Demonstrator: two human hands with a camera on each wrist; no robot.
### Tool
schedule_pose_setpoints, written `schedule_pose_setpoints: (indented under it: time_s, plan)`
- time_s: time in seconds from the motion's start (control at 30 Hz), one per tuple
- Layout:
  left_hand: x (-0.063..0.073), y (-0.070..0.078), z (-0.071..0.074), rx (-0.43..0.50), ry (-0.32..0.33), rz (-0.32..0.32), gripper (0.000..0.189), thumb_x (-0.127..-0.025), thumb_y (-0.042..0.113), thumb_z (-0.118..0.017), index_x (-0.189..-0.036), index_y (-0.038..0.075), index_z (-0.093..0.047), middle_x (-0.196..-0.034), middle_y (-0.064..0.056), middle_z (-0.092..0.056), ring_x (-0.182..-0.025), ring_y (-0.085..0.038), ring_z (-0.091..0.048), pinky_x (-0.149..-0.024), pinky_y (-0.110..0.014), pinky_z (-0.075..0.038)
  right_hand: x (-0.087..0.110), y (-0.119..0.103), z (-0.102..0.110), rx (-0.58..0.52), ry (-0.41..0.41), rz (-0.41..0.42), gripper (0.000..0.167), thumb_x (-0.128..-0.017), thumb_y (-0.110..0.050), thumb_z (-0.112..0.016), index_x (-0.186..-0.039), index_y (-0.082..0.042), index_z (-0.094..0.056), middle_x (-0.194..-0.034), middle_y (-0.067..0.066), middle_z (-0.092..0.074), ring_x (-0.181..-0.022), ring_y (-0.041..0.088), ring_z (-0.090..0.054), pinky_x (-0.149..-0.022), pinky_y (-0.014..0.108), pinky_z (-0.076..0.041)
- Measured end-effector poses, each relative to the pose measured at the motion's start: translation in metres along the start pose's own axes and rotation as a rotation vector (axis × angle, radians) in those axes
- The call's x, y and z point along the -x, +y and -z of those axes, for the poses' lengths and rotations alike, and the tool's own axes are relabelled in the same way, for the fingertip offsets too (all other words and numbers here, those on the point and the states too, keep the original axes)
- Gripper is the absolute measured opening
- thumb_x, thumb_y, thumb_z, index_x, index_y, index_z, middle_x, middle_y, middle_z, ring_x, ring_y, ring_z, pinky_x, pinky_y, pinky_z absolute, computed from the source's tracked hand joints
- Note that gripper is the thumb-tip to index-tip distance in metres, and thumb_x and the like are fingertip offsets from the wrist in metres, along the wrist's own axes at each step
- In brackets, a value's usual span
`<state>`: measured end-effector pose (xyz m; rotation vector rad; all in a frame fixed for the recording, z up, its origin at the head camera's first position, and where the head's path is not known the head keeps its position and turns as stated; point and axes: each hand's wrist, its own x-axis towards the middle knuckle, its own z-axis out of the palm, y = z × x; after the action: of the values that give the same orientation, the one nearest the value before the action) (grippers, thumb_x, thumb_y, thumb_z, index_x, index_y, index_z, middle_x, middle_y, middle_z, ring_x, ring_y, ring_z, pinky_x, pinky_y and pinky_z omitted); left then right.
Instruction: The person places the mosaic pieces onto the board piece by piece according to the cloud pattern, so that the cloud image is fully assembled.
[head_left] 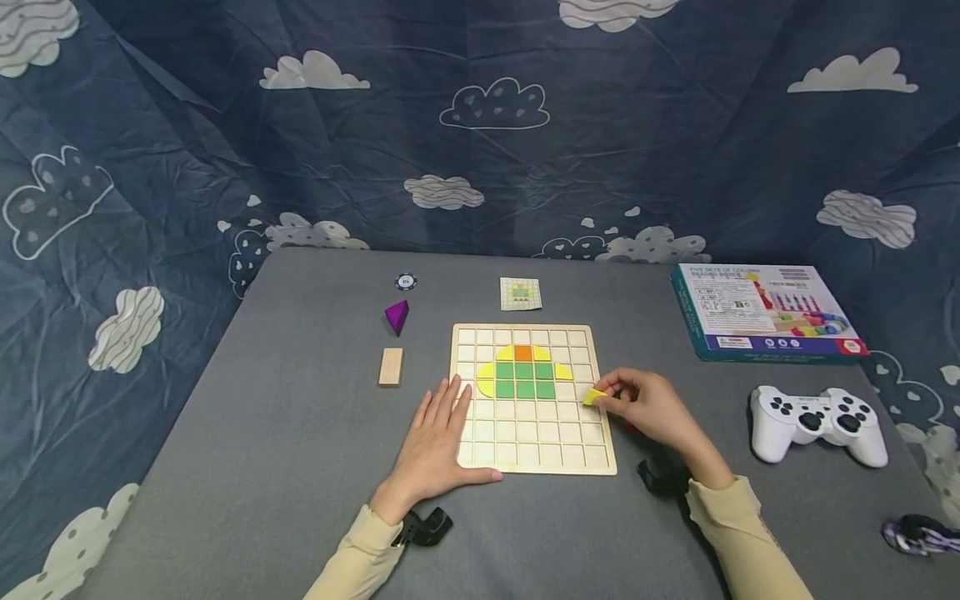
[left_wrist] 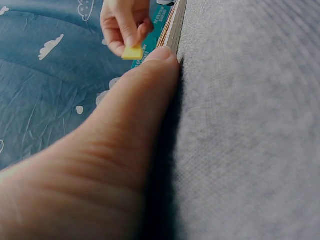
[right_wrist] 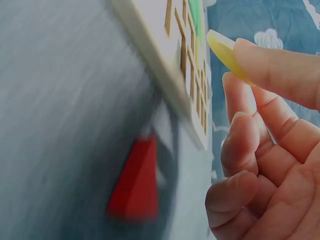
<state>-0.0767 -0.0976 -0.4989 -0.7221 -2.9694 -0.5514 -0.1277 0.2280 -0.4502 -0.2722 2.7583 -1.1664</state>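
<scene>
A square wooden grid board (head_left: 536, 458) lies on the table with green, yellow and orange tiles in several of its cells, grouped in a dome-like pattern. My left hand (head_left: 435, 446) lies flat at the board's left edge, fingers straight and spread, thumb along the front edge. Between thumb and index finger, my right hand (head_left: 647, 404) pinches a small yellow tile (right_wrist: 227, 55) above the board's right side. A red pointed block (right_wrist: 137, 182) lies on the table beside the board, mostly hidden under the right hand in the head view.
A pattern card (head_left: 521, 293) lies behind the board. To the left are a poker chip (head_left: 406, 282), a purple pyramid (head_left: 397, 317) and a wooden block (head_left: 391, 367). On the right sit a boxed set (head_left: 765, 312), a white game controller (head_left: 817, 423) and a purple-black corded item (head_left: 918, 533).
</scene>
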Motion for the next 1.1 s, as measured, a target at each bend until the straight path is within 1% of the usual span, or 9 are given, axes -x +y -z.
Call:
schedule_pose_setpoints:
  time_s: [0.23,0.47,0.63,0.8,0.97,1.1]
  plan:
    - [0.0,0.0,-0.001,0.011,0.006,-0.001,0.123,-0.067,0.079,-0.06,-0.152,0.003,-0.014,-0.157,-0.015,-0.008,-0.143,-0.028,-0.003,-0.114,-0.042,-0.003,-0.017,-0.012,-0.011,-0.016,-0.028,-0.008,0.014,-0.08,-0.013,-0.077,-0.087,-0.006,-0.068,-0.071,0.002,-0.055,-0.059,0.017,-0.044,-0.046,0.024,-0.03]
    - [0.0,0.0,0.0,-0.002,0.006,-0.002,0.124,-0.066,0.079,-0.06,-0.151,0.002,-0.014,-0.157,-0.016,-0.008,-0.143,-0.028,-0.003,-0.114,-0.042,-0.002,-0.027,-0.016,-0.02,-0.012,-0.031,-0.014,0.01,-0.081,-0.012,-0.076,-0.085,-0.005,-0.07,-0.07,0.002,-0.058,-0.06,0.017,-0.044,-0.049,0.025,-0.031]
    - [0.0,0.0,0.001,-0.005,0.006,0.002,0.124,-0.066,0.079,-0.06,-0.151,0.002,-0.015,-0.157,-0.016,-0.009,-0.143,-0.028,-0.003,-0.114,-0.042,-0.002,-0.031,-0.018,-0.022,-0.004,-0.04,-0.017,0.009,-0.081,-0.012,-0.076,-0.083,-0.005,-0.07,-0.07,0.002,-0.059,-0.061,0.017,-0.046,-0.052,0.026,-0.034]
    - [0.0,0.0,0.001,-0.009,0.008,0.005,0.124,-0.066,0.08,-0.059,-0.151,0.003,-0.014,-0.157,-0.015,-0.009,-0.143,-0.028,-0.004,-0.114,-0.042,-0.002,-0.034,-0.02,-0.022,-0.009,-0.067,-0.029,0.009,-0.082,-0.013,-0.074,-0.084,-0.005,-0.07,-0.072,0.002,-0.059,-0.063,0.018,-0.047,-0.054,0.028,-0.037]
    - [0.0,0.0,0.001,0.001,0.007,0.005,0.123,-0.066,0.08,-0.06,-0.151,0.003,-0.015,-0.157,-0.015,-0.009,-0.143,-0.028,-0.004,-0.114,-0.042,-0.003,-0.036,-0.019,-0.02,-0.005,-0.078,-0.047,0.006,-0.083,-0.009,-0.072,-0.084,-0.004,-0.07,-0.073,0.003,-0.06,-0.065,0.018,-0.05,-0.057,0.03,-0.04]
    - [0.0,0.001,0.001,0.007,0.004,0.004,0.123,-0.066,0.079,-0.06,-0.151,0.002,-0.015,-0.157,-0.015,-0.008,-0.143,-0.028,-0.003,-0.114,-0.042,-0.002,-0.035,-0.018,-0.02,-0.002,-0.08,-0.059,0.005,-0.082,-0.008,-0.073,-0.083,-0.004,-0.07,-0.072,0.003,-0.06,-0.065,0.018,-0.05,-0.057,0.029,-0.041]
